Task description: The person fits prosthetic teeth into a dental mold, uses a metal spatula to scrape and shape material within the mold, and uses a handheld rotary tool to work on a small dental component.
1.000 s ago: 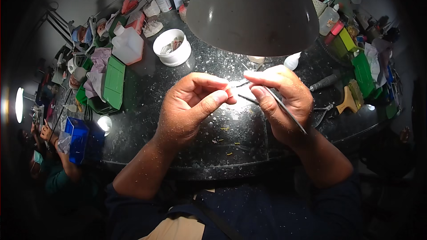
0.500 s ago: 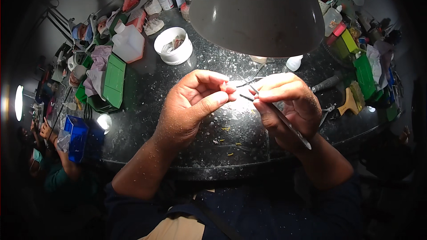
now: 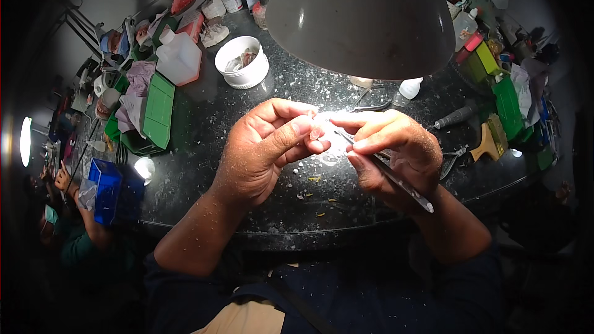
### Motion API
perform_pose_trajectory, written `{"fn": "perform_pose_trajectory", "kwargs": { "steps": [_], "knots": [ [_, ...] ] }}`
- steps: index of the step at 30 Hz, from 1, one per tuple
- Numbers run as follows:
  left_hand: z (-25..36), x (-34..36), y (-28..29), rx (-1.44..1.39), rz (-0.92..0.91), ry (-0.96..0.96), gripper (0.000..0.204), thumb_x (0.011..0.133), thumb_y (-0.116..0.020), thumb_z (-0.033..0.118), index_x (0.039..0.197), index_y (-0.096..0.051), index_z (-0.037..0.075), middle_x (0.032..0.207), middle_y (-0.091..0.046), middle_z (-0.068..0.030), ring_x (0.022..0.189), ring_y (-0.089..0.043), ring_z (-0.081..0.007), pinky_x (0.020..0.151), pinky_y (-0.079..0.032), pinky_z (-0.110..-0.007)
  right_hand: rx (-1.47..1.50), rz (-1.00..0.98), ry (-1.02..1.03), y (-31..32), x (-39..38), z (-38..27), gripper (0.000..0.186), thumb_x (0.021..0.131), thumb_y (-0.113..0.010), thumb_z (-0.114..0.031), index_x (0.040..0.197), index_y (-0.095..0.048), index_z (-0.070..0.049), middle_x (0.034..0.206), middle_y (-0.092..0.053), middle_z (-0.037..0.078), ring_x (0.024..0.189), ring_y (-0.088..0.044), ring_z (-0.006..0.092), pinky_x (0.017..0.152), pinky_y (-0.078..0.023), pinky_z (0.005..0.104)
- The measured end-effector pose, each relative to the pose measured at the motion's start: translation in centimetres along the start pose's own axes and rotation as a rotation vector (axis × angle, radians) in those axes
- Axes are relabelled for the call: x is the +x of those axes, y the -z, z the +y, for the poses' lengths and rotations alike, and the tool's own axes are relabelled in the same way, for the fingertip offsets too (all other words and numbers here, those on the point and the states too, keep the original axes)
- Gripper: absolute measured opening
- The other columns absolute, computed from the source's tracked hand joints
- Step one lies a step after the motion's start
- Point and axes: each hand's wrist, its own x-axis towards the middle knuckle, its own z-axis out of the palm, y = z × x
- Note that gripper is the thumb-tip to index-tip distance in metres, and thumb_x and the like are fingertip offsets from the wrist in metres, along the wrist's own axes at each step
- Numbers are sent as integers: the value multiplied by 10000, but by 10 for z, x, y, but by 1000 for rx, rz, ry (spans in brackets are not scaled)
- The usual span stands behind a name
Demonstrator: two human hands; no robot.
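Observation:
Under the lamp's bright light, my left hand (image 3: 260,151) pinches a small pinkish, translucent piece (image 3: 317,130) between thumb and fingers. Glare hides the exact shape of this piece. My right hand (image 3: 402,148) is closed around a slim metal hand tool (image 3: 406,187), its broad flat end sticking out below the palm. The tool's thin front end points left toward the piece; whether they touch I cannot tell. White dust covers both hands and forearms.
A large grey lampshade (image 3: 359,21) hangs over the dark bench (image 3: 204,167), which is strewn with shavings. Around lie a white round tub (image 3: 242,74), a green bin (image 3: 158,111), a blue bin (image 3: 105,192), a grey handpiece (image 3: 456,115) and a wooden-handled brush (image 3: 486,142). Another person sits far left.
My right hand has turned, bringing the tool's front end closer to the piece. My left fingers have shifted, and the piece sits lower and tilted differently in them.

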Motion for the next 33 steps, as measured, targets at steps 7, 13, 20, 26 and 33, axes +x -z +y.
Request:
{"fn": "perform_pose_trajectory", "kwargs": {
  "steps": [7, 13, 20, 26, 33],
  "knots": [
    [1, 0, -2, 57, 13, 17, 230, 1105, -685, 123, 1264, -650, -39, 1059, -740, -120, 928, -761, -170, 952, -676, -369, -71, 0, 11, -3, -2, -4, 281, 835, -771, 164, 1035, -697, -19, 949, -708, 105, 818, -697, 172, 890, -654, 382],
    [1, -1, -3, 64, 31, 16, 236, 1102, -688, 118, 1273, -660, -43, 1048, -742, -119, 919, -760, -170, 923, -672, -357, -53, 39, -31, -4, -2, -6, 291, 773, -843, 120, 995, -729, -30, 939, -753, 98, 879, -765, 214, 858, -630, 371],
    [2, -4, -6, 108, 46, -13, 230, 1094, -692, 113, 1257, -670, -49, 1030, -747, -125, 887, -766, -171, 953, -677, -384, -19, 132, -109, -1, -6, 0, 236, 812, -819, 103, 989, -727, -22, 949, -754, 116, 929, -782, 220, 876, -639, 368],
    [2, -3, -3, 145, 43, -63, 240, 1093, -689, 114, 1259, -667, -58, 1062, -767, -155, 923, -789, -205, 961, -679, -404, -39, 107, 47, -4, -6, 5, 293, 808, -843, 113, 1026, -706, -27, 942, -756, 112, 891, -783, 222, 831, -643, 368],
    [0, 6, 11, 154, 37, -248, 231, 1141, -585, 92, 1341, -640, -11, 1156, -746, -121, 1093, -774, -230, 1058, -647, -447, -219, 199, -251, 10, 0, 3, 110, 978, -782, -48, 1041, -694, -30, 893, -734, 98, 753, -694, 146, 710, -566, 311]
  ]
}}
